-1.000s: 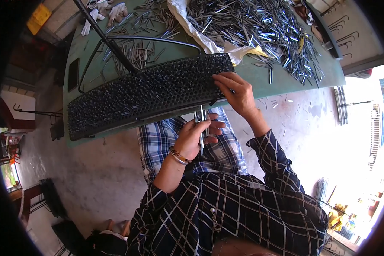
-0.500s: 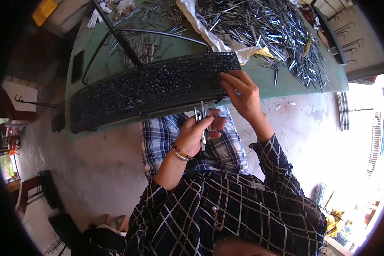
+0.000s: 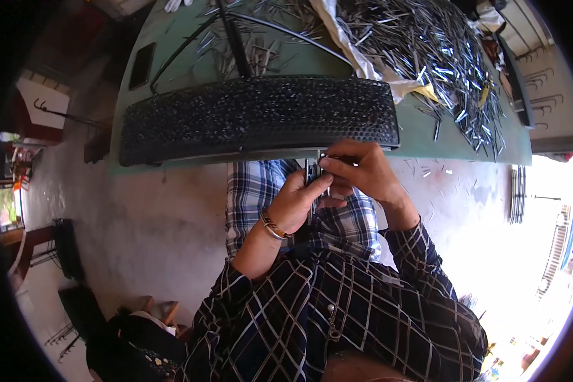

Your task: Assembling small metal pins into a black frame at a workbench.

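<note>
My left hand (image 3: 294, 202) is closed round a small bundle of thin metal strips (image 3: 311, 170), held upright above my lap. Against the top of that bundle, my right hand (image 3: 365, 170) pinches the end of one strip between thumb and fingers. Just beyond both hands stretches a long, curved black panel (image 3: 254, 114) covered in small holes, with many shiny specks across it. A black metal rod frame (image 3: 237, 48) rises behind the panel. The panel lies along the near edge of the green table (image 3: 99, 162).
A big heap of loose metal strips (image 3: 420, 63) covers the table's far right, beside a crumpled white sheet (image 3: 339, 28). A dark phone (image 3: 142, 65) lies at the left. Metal hooks (image 3: 544, 99) line the right side. Another person (image 3: 137, 350) is at the lower left.
My right hand has come down from the panel's right end to the strips in my left hand. The view has shifted, so the panel sits further right and more level.
</note>
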`<act>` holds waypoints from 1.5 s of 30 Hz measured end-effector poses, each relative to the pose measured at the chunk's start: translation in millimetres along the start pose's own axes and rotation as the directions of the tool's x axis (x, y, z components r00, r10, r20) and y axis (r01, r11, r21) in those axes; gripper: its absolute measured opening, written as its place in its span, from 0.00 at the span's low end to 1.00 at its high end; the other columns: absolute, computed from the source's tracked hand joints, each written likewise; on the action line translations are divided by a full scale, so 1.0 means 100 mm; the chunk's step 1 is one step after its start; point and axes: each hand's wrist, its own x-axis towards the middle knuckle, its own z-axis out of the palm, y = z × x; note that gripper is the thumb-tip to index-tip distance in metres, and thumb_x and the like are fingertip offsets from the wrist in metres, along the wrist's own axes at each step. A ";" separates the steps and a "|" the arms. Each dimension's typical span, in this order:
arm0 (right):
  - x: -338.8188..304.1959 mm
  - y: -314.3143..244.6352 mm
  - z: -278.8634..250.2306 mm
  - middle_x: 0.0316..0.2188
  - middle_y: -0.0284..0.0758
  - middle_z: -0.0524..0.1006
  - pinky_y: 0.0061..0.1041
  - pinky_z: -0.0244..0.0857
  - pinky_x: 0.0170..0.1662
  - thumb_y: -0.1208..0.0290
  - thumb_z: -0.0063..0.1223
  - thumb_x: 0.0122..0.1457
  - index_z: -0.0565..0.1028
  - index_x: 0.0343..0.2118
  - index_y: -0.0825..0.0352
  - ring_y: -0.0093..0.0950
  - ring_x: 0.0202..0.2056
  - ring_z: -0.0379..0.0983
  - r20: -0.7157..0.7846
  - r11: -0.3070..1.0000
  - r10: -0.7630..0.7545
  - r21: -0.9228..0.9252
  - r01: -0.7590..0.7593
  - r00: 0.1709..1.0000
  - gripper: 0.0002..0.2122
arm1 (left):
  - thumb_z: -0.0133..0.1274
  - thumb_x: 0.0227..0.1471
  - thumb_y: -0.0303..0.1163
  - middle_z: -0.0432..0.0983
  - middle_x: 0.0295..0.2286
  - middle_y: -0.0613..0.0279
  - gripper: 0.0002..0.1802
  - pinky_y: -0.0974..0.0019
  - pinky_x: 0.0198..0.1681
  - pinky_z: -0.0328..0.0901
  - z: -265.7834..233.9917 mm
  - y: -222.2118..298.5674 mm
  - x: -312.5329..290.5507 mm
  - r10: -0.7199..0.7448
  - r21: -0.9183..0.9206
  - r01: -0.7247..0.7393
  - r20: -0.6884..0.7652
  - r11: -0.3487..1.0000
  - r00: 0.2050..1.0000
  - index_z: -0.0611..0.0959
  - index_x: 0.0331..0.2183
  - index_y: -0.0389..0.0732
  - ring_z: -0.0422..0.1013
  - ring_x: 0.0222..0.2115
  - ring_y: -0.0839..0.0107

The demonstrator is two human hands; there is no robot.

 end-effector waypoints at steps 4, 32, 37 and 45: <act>0.08 0.01 0.12 0.25 0.33 0.77 0.16 0.63 0.28 0.73 0.58 0.53 0.76 0.32 0.74 0.16 0.27 0.69 0.018 0.972 0.153 0.176 -0.154 0.988 0.09 | 0.40 0.59 0.33 0.73 0.40 0.53 0.16 0.61 0.39 0.72 -0.08 0.07 -0.09 0.025 -0.033 -0.025 -0.017 0.999 1.000 0.71 0.45 0.33 0.72 0.41 0.64; 0.60 -0.18 0.77 0.28 0.32 0.78 0.13 0.66 0.29 0.72 0.58 0.53 0.75 0.39 0.70 0.16 0.27 0.73 -0.108 0.987 -0.082 0.127 0.096 0.991 0.11 | 0.42 0.59 0.37 0.75 0.27 0.63 0.14 0.82 0.14 0.53 -0.47 0.32 -0.43 0.335 0.215 -0.271 -0.374 0.938 0.865 0.74 0.41 0.37 0.58 0.16 0.87; 0.51 -0.19 0.72 0.28 0.32 0.78 0.16 0.66 0.31 0.73 0.57 0.53 0.75 0.38 0.71 0.16 0.29 0.71 -0.036 0.986 -0.107 0.128 0.110 0.994 0.11 | 0.44 0.59 0.35 0.75 0.24 0.65 0.11 0.82 0.13 0.50 -0.37 0.26 -0.37 0.339 0.255 -0.262 -0.336 0.931 0.879 0.75 0.36 0.38 0.57 0.14 0.88; 0.55 -0.12 0.60 0.30 0.33 0.78 0.17 0.67 0.35 0.73 0.56 0.54 0.76 0.39 0.71 0.18 0.32 0.72 -0.015 0.984 -0.098 0.145 0.099 0.995 0.10 | 0.44 0.58 0.36 0.78 0.29 0.59 0.13 0.80 0.13 0.57 -0.49 0.13 -0.29 0.417 0.274 -0.328 -0.398 0.904 0.818 0.75 0.36 0.36 0.64 0.16 0.85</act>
